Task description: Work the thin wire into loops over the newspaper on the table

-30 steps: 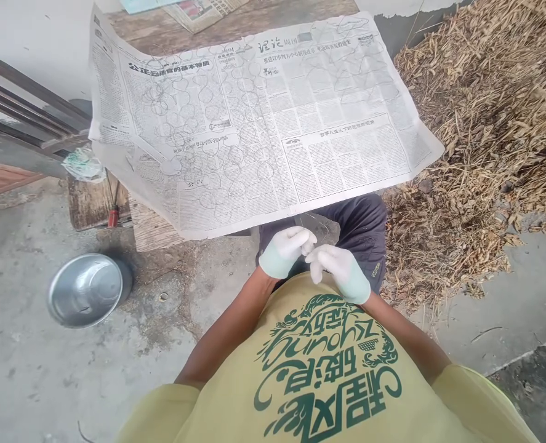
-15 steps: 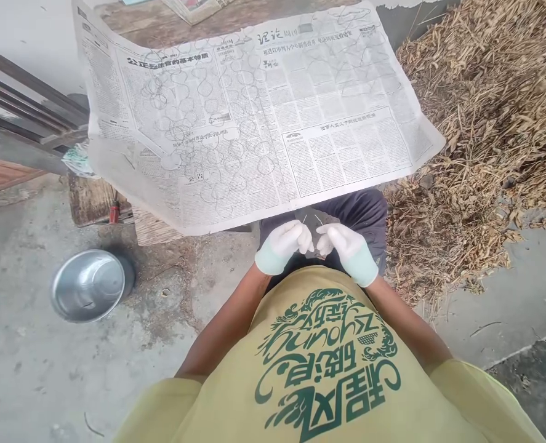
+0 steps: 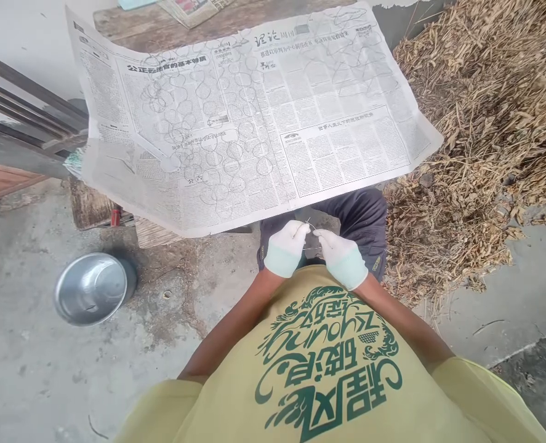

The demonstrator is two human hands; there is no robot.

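My left hand (image 3: 287, 245), in a white glove with a pale green cuff, is closed in a pinch on a thin piece of wire (image 3: 313, 226). My right hand (image 3: 338, 251), gloved the same way, pinches the wire from the other side. Its two ends cross just above my fingertips, and a straight stretch runs lower down between the hands. Beyond them lies a spread sheet of newspaper (image 3: 346, 147). Many thin rings (image 3: 264, 166), seemingly of wire, rest on its left and middle parts.
A metal basin (image 3: 92, 289) stands on the concrete floor at left. A red-handled tool (image 3: 115, 215) lies on a wooden board (image 3: 88, 206) near a dark wooden chair (image 3: 28, 101). Dry stalks (image 3: 485, 154) are heaped at right. Folded paper (image 3: 194, 11) lies at the back.
My hands have come closer together and turned upward. The wire ends, apart before, now cross between my fingertips. The newspaper and rings stay in place.
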